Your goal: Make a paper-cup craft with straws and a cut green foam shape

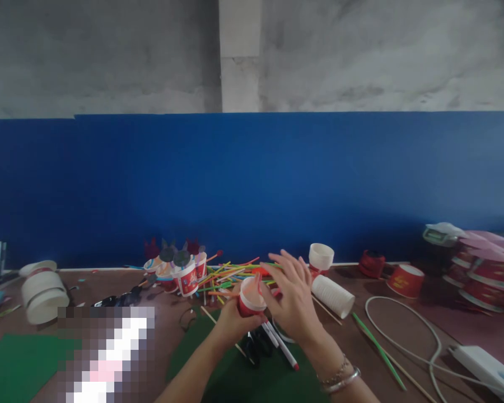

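Standing mouth-up, red cup (251,301) sits clamped in left hand (230,323); right hand (293,298) splayed open.

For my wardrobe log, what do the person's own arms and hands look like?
No sleeves are in view; both arms are uncovered. Behind the right hand, the wrist carries a silver bangle and a thinner chain bracelet. The left hand and its wrist wear nothing visible.

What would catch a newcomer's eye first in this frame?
The red paper cup gripped in the left hand, low in the middle, with the right hand spread open beside it. Just behind lies a bright heap of coloured sticks, under a deep blue wall panel.
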Tool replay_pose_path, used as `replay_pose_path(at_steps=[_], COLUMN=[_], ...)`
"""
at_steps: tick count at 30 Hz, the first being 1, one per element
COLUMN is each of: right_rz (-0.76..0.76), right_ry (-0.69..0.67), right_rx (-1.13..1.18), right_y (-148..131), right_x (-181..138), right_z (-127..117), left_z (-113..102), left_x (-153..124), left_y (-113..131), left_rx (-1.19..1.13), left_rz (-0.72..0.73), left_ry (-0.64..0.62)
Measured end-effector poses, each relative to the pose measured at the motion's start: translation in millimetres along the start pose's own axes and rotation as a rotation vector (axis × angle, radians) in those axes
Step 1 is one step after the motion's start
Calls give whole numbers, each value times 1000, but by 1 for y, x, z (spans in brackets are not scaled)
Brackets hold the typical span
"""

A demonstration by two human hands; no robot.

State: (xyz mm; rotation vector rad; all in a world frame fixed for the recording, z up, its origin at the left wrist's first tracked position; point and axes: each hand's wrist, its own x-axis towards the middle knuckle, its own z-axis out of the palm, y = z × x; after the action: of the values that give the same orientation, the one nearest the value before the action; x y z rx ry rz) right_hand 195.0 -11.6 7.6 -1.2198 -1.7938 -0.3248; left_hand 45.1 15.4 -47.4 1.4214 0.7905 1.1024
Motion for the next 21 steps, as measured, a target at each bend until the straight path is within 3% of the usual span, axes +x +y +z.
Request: replay_pose_path(at_steps=[4,14,17,21], right_rz=[-43,55,73,105], right_ry=[-152,-163,-77,-22], right_rx=[26,98,75,77], right_y=[-4,0,1,4], right_x=[-1,0,0,2], right_z=[3,5,3,-2], left_z=[3,10,6,-6], left_x=[1,0,5,14], left_y=[-4,-12,-26,-36], left_rx=[27,-89,-99,-67], left_rz=[28,18,-40,-64], left_ry=[26,62,139,385])
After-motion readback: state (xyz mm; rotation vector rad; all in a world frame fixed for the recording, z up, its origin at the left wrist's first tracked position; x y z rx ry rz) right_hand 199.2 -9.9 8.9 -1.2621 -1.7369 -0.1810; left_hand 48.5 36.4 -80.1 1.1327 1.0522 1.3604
